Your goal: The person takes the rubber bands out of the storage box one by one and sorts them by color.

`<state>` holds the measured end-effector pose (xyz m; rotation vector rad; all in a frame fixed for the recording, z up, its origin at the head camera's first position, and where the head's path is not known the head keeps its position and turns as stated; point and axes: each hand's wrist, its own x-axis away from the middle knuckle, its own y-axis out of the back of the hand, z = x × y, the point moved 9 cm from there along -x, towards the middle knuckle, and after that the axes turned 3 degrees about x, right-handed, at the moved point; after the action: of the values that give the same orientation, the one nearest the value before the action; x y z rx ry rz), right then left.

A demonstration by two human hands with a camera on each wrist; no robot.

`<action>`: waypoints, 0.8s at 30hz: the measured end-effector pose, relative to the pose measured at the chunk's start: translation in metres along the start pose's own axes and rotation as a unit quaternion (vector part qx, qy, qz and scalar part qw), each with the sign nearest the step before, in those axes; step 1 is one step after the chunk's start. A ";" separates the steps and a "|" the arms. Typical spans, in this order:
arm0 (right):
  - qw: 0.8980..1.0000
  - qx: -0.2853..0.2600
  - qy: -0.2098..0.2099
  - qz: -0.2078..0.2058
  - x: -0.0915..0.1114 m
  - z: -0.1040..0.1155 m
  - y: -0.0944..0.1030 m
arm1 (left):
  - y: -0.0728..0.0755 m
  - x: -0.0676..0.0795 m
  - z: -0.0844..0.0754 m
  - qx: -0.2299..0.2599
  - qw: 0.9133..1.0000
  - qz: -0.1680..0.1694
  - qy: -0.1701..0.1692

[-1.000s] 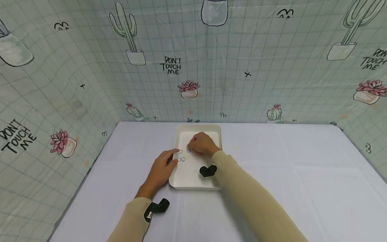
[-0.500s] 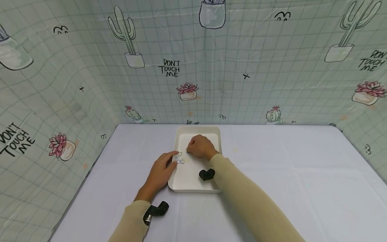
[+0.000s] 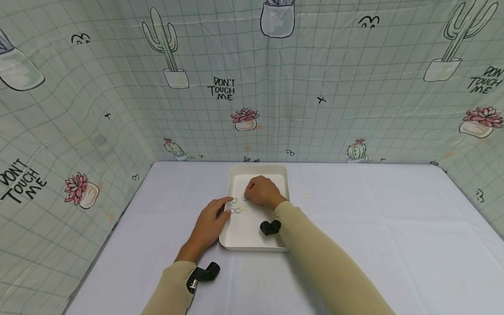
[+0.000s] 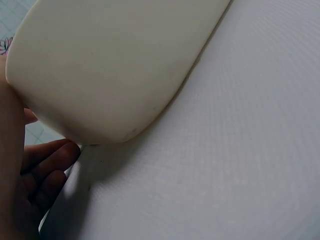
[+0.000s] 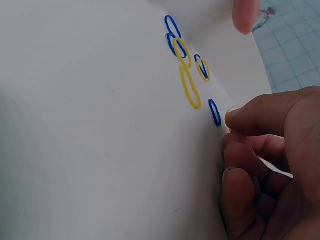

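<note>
A white tray (image 3: 256,240) lies on the white-covered table. My left hand (image 3: 208,221) grips its left rim, thumb and index at the edge, the other fingers against the outer wall in the left wrist view. Over the tray's upper half, my right hand (image 3: 263,191) has its fingers curled and thumb against index, with a yellow rubber band (image 5: 227,118) showing thinly at the thumb tip. Just beside that thumb lies a blue rubber band (image 5: 210,101). Several more blue and yellow bands, including a yellow rubber band (image 5: 197,106), lie along the tray's left side, some overlapping.
Right of the tray, another yellow band (image 3: 307,196) lies on the tablecloth (image 3: 374,236). A patterned cloth with cactus drawings (image 3: 299,127) hangs behind the table and along its sides. Both wrists carry black camera mounts (image 3: 271,227).
The right hand shifts slightly over the blue band, which is partly covered by its fingers now and showed more fully a second ago. The left hand stays at the rim.
</note>
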<state>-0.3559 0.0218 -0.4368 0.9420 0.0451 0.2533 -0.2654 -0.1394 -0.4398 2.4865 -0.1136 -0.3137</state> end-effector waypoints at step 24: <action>0.973 -0.232 0.003 -0.018 0.014 0.008 0.031 | 0.000 0.002 0.001 -0.001 1.000 0.008 0.000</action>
<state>-0.3473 0.0360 -0.4059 0.4745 0.0085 0.2201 -0.2637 -0.1401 -0.4407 2.4827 -0.1319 -0.3066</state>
